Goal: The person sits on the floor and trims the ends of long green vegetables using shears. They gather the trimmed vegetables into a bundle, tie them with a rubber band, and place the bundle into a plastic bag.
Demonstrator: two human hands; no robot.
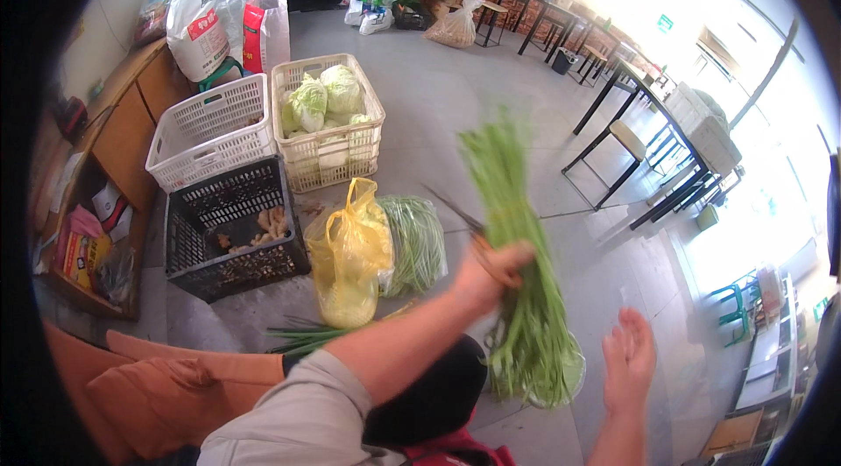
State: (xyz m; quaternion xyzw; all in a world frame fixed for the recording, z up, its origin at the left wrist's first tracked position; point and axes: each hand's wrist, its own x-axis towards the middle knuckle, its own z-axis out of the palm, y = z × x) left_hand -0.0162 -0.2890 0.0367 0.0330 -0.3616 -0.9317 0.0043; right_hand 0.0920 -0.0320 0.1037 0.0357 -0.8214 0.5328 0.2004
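Observation:
My left hand (491, 272) grips a long bunch of leafy green stems (509, 203), which stands roughly upright and is blurred. Scissors (461, 213) are held in the same hand, their blades pointing up and left. To the right, my right hand (629, 361) is raised with nothing in it, apart from the bunch. Behind the lower leaves a round pale-green container (577, 367) shows in part. Left of the bunch stand a yellow plastic bag (348, 262) of produce and a clear bag of thin green stalks (415, 242). Green onions (302, 336) lie near my left forearm.
A black crate (230, 269) with ginger, a white crate (210, 127) and a cream crate (328, 167) of napa cabbages stand at the left. Beside them is an open wooden cabinet (125, 131). An orange cloth-like thing (177, 387) is at lower left. Stools (627, 139) and tables stand at the right.

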